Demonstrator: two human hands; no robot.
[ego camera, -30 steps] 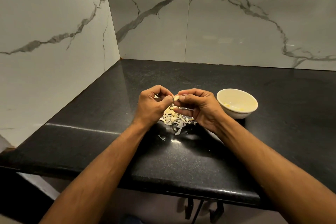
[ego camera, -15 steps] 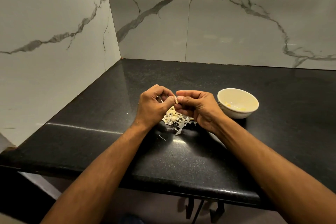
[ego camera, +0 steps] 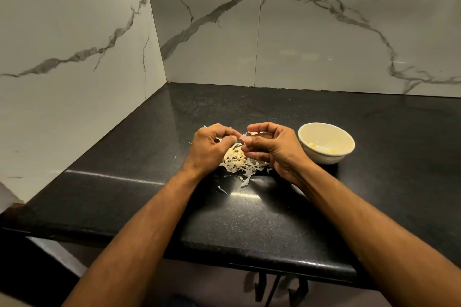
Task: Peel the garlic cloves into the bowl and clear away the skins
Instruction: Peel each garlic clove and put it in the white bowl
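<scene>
A pile of pale garlic skins (ego camera: 238,163) lies on the black counter (ego camera: 249,217), partly under my hands. Above it, my left hand (ego camera: 210,148) and my right hand (ego camera: 273,151) meet fingertip to fingertip, fingers curled. Between them they pinch a small garlic clove (ego camera: 243,136); only a pale sliver of it shows. A thin dark object shows inside my right hand's curled fingers, and I cannot tell what it is. To the right stands a cream bowl (ego camera: 324,159) with a few yellowish peeled cloves (ego camera: 312,144) at its bottom.
Marble-patterned walls close off the counter at the left and the back. A few stray skin scraps (ego camera: 245,182) lie nearer the front edge. The counter's rounded front edge runs just below my forearms.
My fingertips have turned and parted slightly over the skin pile, and the pale clove between them shows less than before. The bowl and the pile have not moved.
</scene>
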